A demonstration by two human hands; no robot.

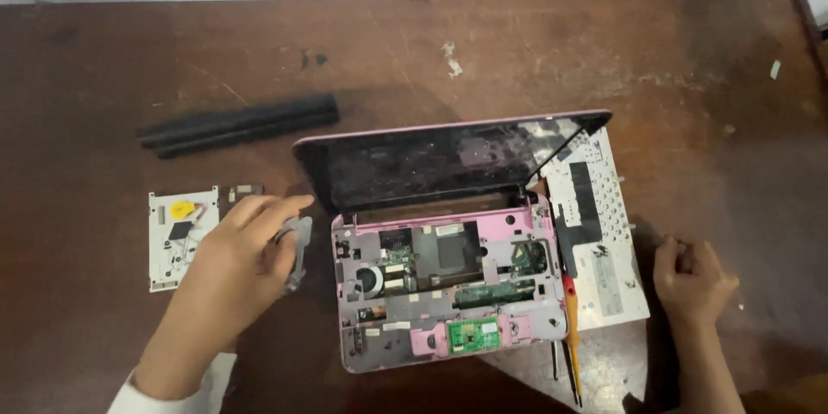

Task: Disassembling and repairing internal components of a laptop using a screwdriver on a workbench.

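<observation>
Gripping a small grey metal bracket (296, 250), the left hand (237, 263) pinches it upright, long axis vertical, just left of the opened pink plastic netbook base (517, 226) on the brown wooden table (103, 69). Right hand (693, 280) rests loosely curled, holding nothing, right of the white flipped keyboard (604, 233).

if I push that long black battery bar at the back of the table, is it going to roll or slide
The long black battery bar looks rounded along its length, so a push across it would probably roll it a little. A push along its length would more likely slide it on the worn wooden table. It looks rigid, so it should lift without flexing.
</observation>
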